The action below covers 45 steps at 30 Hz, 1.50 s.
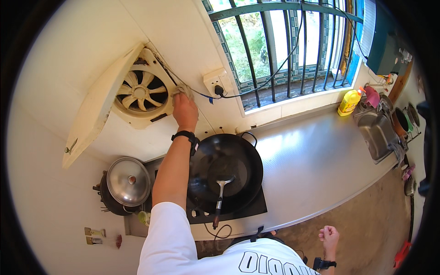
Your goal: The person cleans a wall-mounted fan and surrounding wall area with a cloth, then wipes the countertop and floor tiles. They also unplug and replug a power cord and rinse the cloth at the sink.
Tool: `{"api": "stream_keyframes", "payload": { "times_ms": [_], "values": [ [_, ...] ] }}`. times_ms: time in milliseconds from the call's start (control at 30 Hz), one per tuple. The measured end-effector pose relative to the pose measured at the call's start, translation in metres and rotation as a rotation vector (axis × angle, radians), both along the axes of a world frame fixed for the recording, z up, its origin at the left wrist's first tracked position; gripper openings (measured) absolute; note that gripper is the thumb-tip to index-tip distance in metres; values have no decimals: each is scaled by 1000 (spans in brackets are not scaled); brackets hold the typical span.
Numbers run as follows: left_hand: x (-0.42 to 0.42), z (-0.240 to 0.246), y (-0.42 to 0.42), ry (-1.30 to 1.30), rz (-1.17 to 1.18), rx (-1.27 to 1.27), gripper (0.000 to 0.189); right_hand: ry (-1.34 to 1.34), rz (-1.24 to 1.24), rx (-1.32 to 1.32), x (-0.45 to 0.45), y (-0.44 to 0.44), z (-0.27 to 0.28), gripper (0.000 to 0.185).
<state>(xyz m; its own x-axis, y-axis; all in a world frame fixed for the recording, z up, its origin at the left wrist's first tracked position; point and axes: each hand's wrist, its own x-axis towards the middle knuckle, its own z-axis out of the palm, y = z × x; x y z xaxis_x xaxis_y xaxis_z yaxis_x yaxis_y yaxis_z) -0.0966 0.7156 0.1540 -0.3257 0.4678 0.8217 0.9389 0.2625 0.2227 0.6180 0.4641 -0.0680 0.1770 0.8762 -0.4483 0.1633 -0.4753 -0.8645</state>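
Note:
My left hand [185,111] is raised to the wall and presses a greyish cloth [182,90] against the right edge of an exhaust fan's frame [165,74]. The fan's cream blades [139,92] show inside the round opening. Its yellowed cover [99,99] hangs swung out on the left, with brown grime along the edges. My right hand [330,235] is low at the right, beyond the counter's front edge, with its fingers curled and nothing visible in it. Below my left arm, a black wok [247,165] sits on the cooktop with a metal spatula [221,192] in it.
A lidded pot [125,180] stands left of the wok. Above the counter [302,154], a wall socket [216,80] has a plug and black cable running to the barred window [275,51]. A yellow bottle [350,102] stands beside the steel sink [376,135] at the right.

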Motion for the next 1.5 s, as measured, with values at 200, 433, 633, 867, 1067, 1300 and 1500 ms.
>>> {"api": "stream_keyframes", "payload": {
  "times_ms": [200, 433, 633, 867, 1067, 1300, 1500],
  "values": [
    [-9, -46, -18, 38, 27, -389, 22, 23, -13, -20, -15, 0, -14, 15],
    [-30, 2, -51, -445, 34, -96, 37, -6, -51, 26, -17, -7, -1, 13],
    [-55, 45, -24, 121, -212, 194, 31, -45, -53, 29, -30, -6, 13, 14],
    [-5, 2, -40, -91, -314, -137, 34, -41, -27, 4, -55, -17, 15, 15],
    [18, 104, -8, 10, -382, 75, 35, -47, -60, 4, -52, -25, 20, 14],
    [27, 106, -14, -291, -392, 465, 39, -84, -34, 57, -42, -28, 13, 13],
    [9, -22, -23, -581, -267, 310, 37, -85, -61, -60, -39, -40, 12, 13]
  ]
}}
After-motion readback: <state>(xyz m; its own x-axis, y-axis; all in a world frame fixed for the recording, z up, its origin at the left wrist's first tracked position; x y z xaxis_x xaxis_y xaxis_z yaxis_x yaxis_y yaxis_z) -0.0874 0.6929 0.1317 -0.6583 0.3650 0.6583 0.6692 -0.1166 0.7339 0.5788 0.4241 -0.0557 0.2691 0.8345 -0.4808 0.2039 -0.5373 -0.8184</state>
